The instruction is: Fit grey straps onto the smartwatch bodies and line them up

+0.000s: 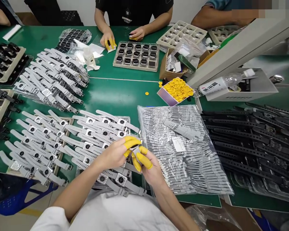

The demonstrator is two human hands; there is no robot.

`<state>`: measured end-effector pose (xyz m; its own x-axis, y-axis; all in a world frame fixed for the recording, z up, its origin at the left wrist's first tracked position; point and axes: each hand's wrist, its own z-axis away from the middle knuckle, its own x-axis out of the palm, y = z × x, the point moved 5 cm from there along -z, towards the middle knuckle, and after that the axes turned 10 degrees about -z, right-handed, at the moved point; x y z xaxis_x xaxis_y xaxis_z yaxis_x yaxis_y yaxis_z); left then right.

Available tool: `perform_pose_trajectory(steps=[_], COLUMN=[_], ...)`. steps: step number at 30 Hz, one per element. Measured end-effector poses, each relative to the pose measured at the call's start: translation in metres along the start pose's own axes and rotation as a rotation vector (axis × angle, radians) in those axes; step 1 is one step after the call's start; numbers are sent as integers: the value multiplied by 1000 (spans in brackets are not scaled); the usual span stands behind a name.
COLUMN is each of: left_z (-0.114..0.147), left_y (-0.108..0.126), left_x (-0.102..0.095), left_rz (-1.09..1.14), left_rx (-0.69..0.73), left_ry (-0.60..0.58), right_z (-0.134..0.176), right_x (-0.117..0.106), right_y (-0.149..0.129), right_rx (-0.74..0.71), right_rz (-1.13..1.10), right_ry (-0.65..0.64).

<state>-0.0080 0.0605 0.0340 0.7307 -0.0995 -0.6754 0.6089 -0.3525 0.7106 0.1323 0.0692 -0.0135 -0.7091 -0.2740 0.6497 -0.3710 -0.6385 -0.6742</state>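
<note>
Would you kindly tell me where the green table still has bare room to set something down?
Bare green mat lies between the tray of black watch faces, the box of yellow finger cots and the grey-strapped watches. Crowded: bagged grey straps, black straps.

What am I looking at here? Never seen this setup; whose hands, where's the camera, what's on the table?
One view only, from a camera worn on a person's head, looking down at their own bare hands. The left hand and right hand wear yellow rubber finger covers and together hold a small grey watch body between the fingertips. On the green table lie rows of grey strapped watches, a clear bag of grey straps, black straps and a box of yellow finger covers. Across the table, another person's hands work beside a tray of black watch bodies.
</note>
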Motion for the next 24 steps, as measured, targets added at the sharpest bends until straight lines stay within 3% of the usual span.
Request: perform_pose_trajectory(steps=[4,9,17,21,24], left_z=[-1,-3,-4,-2,0], left_y=[-2,4,5,4,-2], left_x=[2,1,1,-2,-1], left_rz=[-9,12,-169,-30,76], left_rx=[-58,-76,-19,-10,-87], left_ry=[20,-48,-71,-34,-2], right_z=[-5,-5,-1,0,-1], right_x=[6,9,-1,-2,-3], right_y=[-4,-10,-19,-19,-19], right_rx=[55,95,200,173,97], right_rz=[-86,-166,61,120,113], right_ry=[17,38,41,-10,8])
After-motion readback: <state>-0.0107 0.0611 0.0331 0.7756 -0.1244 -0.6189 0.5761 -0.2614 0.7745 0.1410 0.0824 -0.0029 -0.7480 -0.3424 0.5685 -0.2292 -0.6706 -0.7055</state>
